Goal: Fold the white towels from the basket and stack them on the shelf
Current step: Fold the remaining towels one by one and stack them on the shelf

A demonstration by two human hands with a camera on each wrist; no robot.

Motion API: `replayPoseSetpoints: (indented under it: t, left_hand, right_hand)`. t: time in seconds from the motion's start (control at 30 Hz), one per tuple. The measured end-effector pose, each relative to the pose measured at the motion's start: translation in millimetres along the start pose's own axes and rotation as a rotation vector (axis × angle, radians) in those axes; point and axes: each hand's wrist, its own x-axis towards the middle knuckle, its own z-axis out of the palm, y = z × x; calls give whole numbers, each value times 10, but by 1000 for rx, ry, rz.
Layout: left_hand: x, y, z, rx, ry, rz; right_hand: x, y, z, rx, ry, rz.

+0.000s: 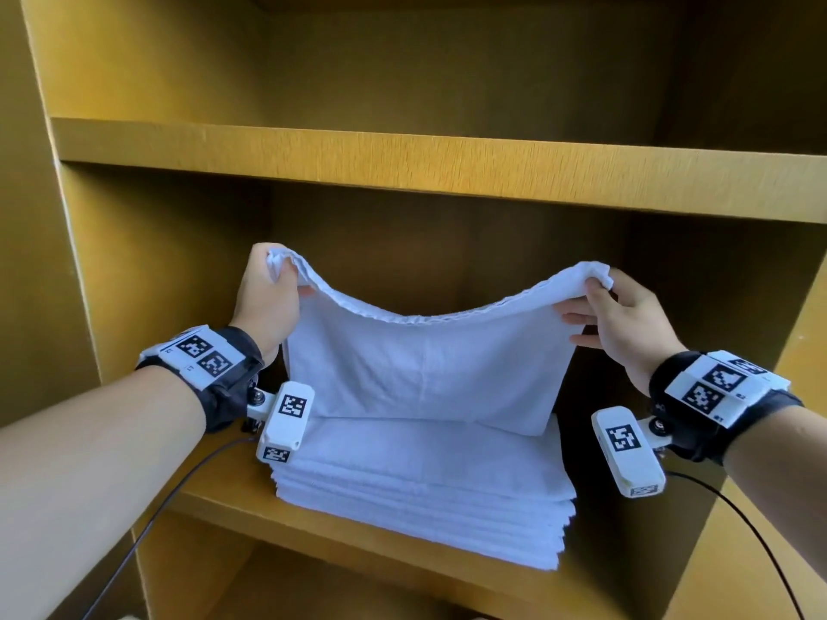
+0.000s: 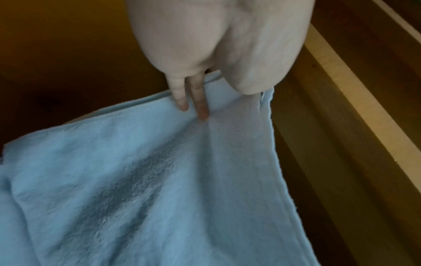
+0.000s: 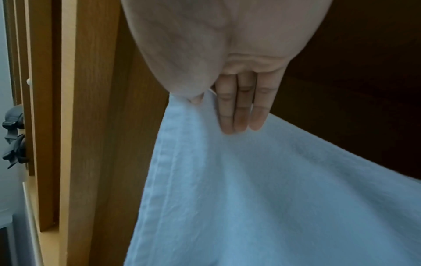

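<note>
A white towel (image 1: 425, 364) hangs folded inside the shelf compartment, its top edge sagging between my hands. My left hand (image 1: 273, 288) pinches the top left corner. My right hand (image 1: 613, 315) pinches the top right corner. The towel's lower edge touches a stack of folded white towels (image 1: 425, 481) lying on the shelf board (image 1: 313, 530). In the left wrist view my fingers (image 2: 201, 100) lie against the towel (image 2: 159, 180) near its hem. In the right wrist view three fingers (image 3: 241, 111) rest on the cloth (image 3: 273, 198) while the thumb pinches the edge.
The wooden shelf unit has an upper board (image 1: 402, 172) close above my hands and side walls (image 1: 89, 306) left and right. A lower compartment opens beneath the stack. Thin cables (image 1: 156, 516) trail from both wrist cameras.
</note>
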Motion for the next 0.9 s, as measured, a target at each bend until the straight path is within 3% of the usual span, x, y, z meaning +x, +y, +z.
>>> replayPoseSetpoints:
  t: [0.23,0.37,0.5,0.67,0.9]
  left_hand:
    - [-291,104,-306,80,61,83]
    - [-404,76,-448,141,123,58]
    - [-492,-15,-579,254,158,-30]
    - [-648,-103,-620,101,133,-37]
    - [-799,-338,-685,100,104,-122]
  right_hand:
    - [-247,-81,-16,-140,62,-60]
    - [-368,-78,-44,-215,92,-136]
    - [-521,-59,-59,-73,20,-63]
    - [-715,45,-58,-14,-4,16]
    - [-924,281,-5,-49,-43,154]
